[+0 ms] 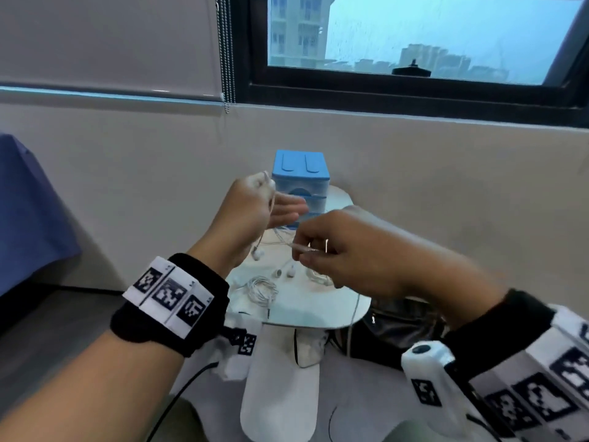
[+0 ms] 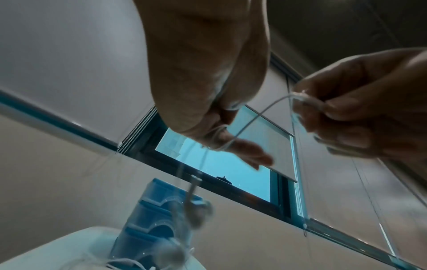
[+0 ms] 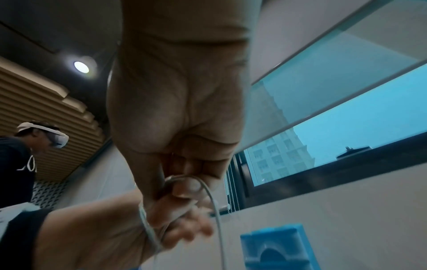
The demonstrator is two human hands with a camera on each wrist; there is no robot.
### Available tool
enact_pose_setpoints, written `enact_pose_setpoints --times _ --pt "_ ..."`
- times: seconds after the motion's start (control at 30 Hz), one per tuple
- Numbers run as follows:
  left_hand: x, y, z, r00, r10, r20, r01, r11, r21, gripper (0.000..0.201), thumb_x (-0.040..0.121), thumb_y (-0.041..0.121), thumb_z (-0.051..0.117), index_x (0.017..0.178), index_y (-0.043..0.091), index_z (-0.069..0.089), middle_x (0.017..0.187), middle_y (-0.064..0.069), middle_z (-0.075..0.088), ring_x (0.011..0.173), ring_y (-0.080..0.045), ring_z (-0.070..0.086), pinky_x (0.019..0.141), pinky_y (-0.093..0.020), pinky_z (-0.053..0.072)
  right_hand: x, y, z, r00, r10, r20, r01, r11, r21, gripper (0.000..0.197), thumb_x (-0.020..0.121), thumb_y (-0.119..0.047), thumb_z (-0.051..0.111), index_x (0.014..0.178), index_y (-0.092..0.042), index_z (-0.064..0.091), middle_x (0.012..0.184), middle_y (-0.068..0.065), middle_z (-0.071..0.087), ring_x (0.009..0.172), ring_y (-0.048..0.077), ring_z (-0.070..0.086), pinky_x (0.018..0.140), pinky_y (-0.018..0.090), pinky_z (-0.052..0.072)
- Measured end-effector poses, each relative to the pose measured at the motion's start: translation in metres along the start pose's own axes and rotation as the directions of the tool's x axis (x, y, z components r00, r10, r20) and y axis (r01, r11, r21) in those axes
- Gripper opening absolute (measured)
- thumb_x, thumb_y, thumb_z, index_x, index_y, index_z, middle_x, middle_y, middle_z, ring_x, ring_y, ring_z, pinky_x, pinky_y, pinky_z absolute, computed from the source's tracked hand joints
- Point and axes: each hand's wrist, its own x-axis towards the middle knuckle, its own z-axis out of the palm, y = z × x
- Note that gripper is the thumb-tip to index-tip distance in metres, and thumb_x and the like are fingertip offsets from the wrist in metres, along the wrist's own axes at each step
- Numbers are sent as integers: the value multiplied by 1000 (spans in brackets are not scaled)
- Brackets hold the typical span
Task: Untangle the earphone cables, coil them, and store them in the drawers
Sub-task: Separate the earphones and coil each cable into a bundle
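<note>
Seen from below, the left hand (image 2: pixel 208 73) has white earphone cable (image 2: pixel 254 117) looped round its fingers, and the strand runs across to the right hand (image 2: pixel 360 113), which pinches it. Blurred earbuds (image 2: pixel 198 210) dangle before the blue drawers (image 2: pixel 148 224) on the white bench (image 2: pixel 69 246)

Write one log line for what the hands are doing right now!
step: coiling | left hand: cable looped round fingers | right hand: pinches cable | drawers: shut | second earphone coil: on table
</note>
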Motion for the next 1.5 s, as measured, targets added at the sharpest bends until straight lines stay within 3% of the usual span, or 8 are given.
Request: enact_pose_setpoints --times 0.17,0.33,0.57,0.77,1.07,1.23,1.4,1.5 --pt "-18 4 0 924 -123 361 -15 934 356 37 112 24 39 99 3 68 59 -14 66 43 -19 58 44 -22 42 2 10 -38 995 -17 -96 2 989 -147 18 102 -35 59 88 -28 68 71 -9 66 57 1 66 68 25 53" --pt "-26 10 -3 897 -37 440 69 996 -57 46 106 29 39 91 3 74 41 -1 33 32 -8 21 44 -25 16 6 47 -28 964 80 -252 -13 967 256 20 104 -26 58 92 -12 65 70 0 66 53 14 63 53 21 48" --pt "-23 22 -6 919 79 387 28 964 -265 40 101 25 42 115 0 71 50 1 38 38 -7 29 45 -19 25 11 60 20 962 221 -160 -60 743 667 30 108 -21 49 94 -1 65 68 10 59 52 23 53 49 24 37" --pt "-21 18 -4 915 51 400 12 988 -153 40 104 21 39 107 1 74 48 -2 34 35 -9 25 41 -19 27 21 52 21 895 207 -396 47 838 544 23 98 -12 65 118 -23 61 88 11 67 67 22 72 60 19 50" --pt "-28 26 -12 906 72 417 -28 993 -111 41 105 19 36 109 -2 72 49 -5 37 36 -10 28 43 -19 29 25 40 11 869 53 -492 171 900 401 14 102 -16 63 96 -12 76 75 2 74 69 13 73 67 24 55" --pt "-24 31 -4 948 100 303 -37 977 -209 36 108 14 37 123 0 66 63 -3 60 51 -10 54 51 -17 44 39 35 32 928 197 -315 56 764 643 13 101 -3 56 100 -9 68 71 13 71 59 26 68 59 29 50" --pt "-15 16 1 983 162 91 -139 966 -217 30 110 8 38 135 -1 53 101 -15 79 94 -21 77 80 -22 60 20 20 26 986 144 -81 -119 958 259 22 95 -17 62 76 -6 63 66 7 70 58 18 67 67 45 58" --pt "-17 4 2 970 193 147 -199 979 33 30 110 7 41 134 2 58 102 -23 76 93 -25 74 80 -26 58 14 8 -4 999 39 -4 -35 927 373 19 95 -12 62 80 0 65 60 1 65 54 16 62 62 43 58"
